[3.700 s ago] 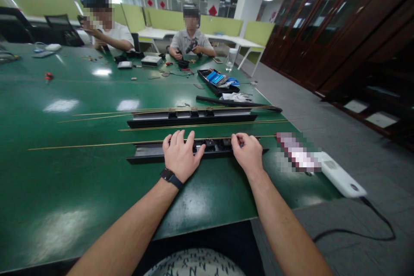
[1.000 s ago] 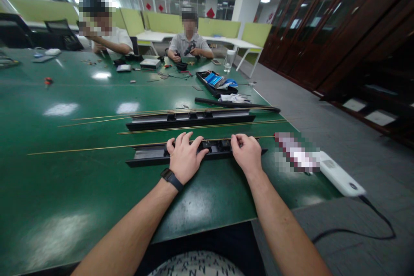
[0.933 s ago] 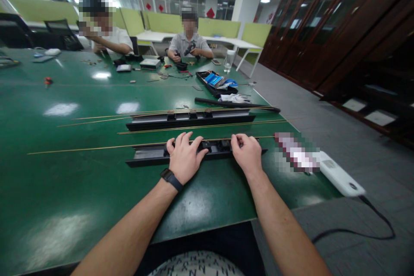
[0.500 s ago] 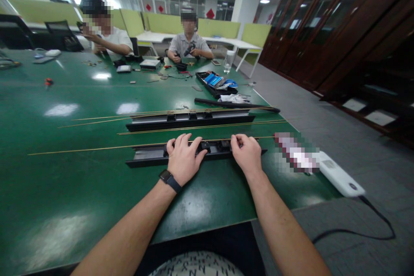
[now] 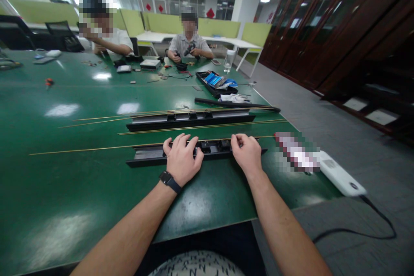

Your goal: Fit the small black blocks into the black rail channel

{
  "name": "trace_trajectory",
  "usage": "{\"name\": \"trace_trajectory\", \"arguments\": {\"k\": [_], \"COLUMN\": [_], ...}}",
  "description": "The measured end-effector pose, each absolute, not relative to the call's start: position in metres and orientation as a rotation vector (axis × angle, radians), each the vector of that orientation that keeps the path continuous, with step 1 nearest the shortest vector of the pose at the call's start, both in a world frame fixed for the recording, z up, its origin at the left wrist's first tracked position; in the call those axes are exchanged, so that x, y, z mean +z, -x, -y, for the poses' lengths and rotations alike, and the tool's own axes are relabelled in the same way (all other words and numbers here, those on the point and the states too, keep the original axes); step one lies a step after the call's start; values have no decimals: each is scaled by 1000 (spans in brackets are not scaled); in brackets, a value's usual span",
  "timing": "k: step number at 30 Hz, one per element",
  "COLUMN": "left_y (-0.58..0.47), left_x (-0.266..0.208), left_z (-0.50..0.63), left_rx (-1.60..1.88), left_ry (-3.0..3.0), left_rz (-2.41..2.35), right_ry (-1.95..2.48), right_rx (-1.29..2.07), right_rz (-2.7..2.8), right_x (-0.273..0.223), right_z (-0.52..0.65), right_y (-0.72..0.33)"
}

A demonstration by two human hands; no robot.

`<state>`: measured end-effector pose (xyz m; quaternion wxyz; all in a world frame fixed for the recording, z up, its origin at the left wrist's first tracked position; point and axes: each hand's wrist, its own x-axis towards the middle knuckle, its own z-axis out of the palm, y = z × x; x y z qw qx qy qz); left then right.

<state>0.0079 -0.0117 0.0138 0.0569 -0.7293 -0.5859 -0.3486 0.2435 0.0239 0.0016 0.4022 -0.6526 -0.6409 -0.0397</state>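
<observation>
A black channel-shaped rail (image 5: 147, 162) with a grey inner face lies across the table before me. Several black blocks, one a small black block (image 5: 205, 145), sit inside it. Along its far edge runs a thin brass-coloured rod (image 5: 80, 150), reaching past both ends. My left hand (image 5: 183, 157), with a dark watch on the wrist, rests over the rail's middle, fingers spread and thumb toward its near side. My right hand (image 5: 246, 152) is closed in a pinch at the far edge near the right end, on the rod; the fingertips partly hide the contact.
Beyond lies a second black rail (image 5: 190, 122) with more thin rods (image 5: 200, 127). Farther back are a black strip (image 5: 236, 105), white gloves (image 5: 236, 98) and a black tray (image 5: 208, 83). A white device (image 5: 339, 174) overhangs the right edge. Two people sit opposite.
My left hand's fingers have spread and shifted slightly left, with the thumb drawn back from the black block. The right hand and the rail have stayed in place.
</observation>
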Motion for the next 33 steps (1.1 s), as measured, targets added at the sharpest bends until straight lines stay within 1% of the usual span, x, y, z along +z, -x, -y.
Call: {"name": "trace_trajectory", "arguments": {"k": [16,33], "left_y": [-6,-7], "left_x": [8,6], "left_z": [8,8], "left_rx": [-1031,-1045], "left_ry": [2156,2120], "left_rz": [1868,1861], "right_ry": [1666,1678], "right_rx": [-75,-111], "right_rz": [1617,1604], "right_x": [5,4], "right_z": [-22,-23], "right_y": [-242,-243]}}
